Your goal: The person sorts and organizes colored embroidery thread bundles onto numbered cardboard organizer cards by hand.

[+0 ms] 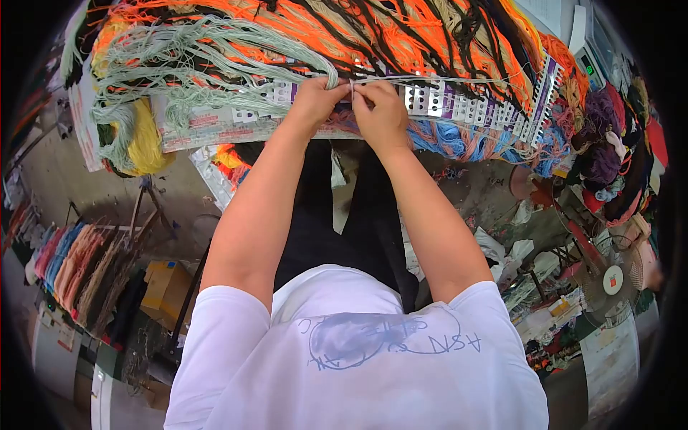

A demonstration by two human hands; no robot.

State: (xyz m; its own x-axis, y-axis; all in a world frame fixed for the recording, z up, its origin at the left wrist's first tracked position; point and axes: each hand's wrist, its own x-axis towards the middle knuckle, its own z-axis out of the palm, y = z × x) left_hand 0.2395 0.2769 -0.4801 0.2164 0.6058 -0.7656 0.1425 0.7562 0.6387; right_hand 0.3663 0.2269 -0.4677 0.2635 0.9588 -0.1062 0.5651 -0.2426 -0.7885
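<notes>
Both hands meet at the near side of the yarn-covered table. My left hand is closed on the end of a bundle of pale green yarn, which fans out to the left. Close beside it, my right hand pinches a thin light strand with thumb and forefinger. White punched cards with purple print lie under and to the right of the hands. Beyond them spreads a thick layer of orange, black and beige yarn. The exact contact between the fingertips is too small to tell.
Yellow yarn hangs at the table's left edge, blue and pink yarn along the near edge. Purple and red bundles are at the right. A fan stands lower right; a cardboard box and hanging yarn are lower left.
</notes>
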